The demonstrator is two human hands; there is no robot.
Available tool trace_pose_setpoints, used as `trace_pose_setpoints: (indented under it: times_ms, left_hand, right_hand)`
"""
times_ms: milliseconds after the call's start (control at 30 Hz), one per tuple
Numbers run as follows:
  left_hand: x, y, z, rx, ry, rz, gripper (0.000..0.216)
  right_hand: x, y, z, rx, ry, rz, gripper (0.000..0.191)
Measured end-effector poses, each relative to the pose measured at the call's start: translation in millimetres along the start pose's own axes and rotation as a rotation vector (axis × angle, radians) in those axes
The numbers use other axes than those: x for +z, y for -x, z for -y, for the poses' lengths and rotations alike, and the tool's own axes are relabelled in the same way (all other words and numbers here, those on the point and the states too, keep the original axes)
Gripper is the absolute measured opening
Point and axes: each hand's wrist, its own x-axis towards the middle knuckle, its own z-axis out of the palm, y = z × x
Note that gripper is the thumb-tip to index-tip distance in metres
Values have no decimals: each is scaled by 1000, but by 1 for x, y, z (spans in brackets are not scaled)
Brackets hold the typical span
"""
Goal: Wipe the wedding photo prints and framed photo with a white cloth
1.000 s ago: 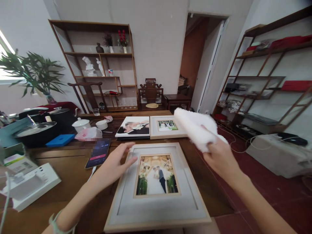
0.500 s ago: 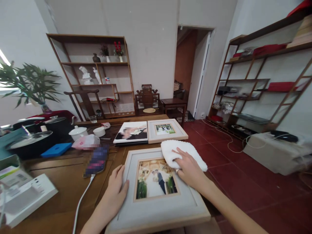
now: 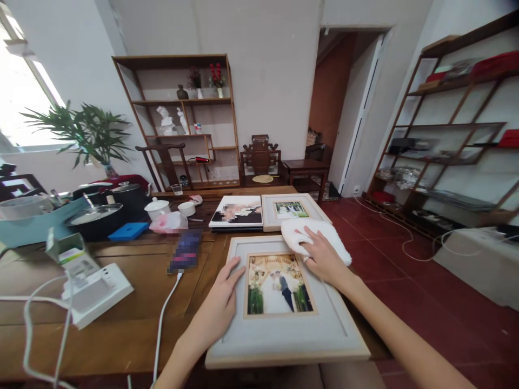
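A light wooden picture frame (image 3: pixel 295 340) with a pale mat and a wedding photo lies flat before me at the table's edge. My left hand (image 3: pixel 225 292) grips its left side, thumb on top of the border. On the frame's upper right corner rests a folded white towel (image 3: pixel 294 231). My right hand (image 3: pixel 324 256), with a ring on one finger, holds this towel from above and presses it against the corner. The towel hangs past the frame's right edge and covers part of the border.
Behind it lie a second framed photo (image 3: pixel 279 222) and a white-edged photo panel (image 3: pixel 219 220). Left on the wooden table (image 3: pixel 162 346) are a phone (image 3: pixel 187 251) with a white cable, a white box (image 3: pixel 103 302), a blue block (image 3: pixel 127 231), cups and pots. Red floor tiles extend right.
My view has swung left, so everything sits further right in the picture. The towel and my right hand stay at the frame's upper right corner; my left hand keeps its hold.
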Motion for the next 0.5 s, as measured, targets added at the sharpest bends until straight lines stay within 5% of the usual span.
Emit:
trace_pose_setpoints:
  times_ms: [300, 500]
  left_hand:
    - [4, -15, 5, -10, -18, -107, 36]
    - [0, 1, -5, 5, 15, -43, 39]
  right_hand:
    - [0, -7, 4, 11, 83, 70, 44]
    - [-1, -6, 10, 14, 95, 103, 43]
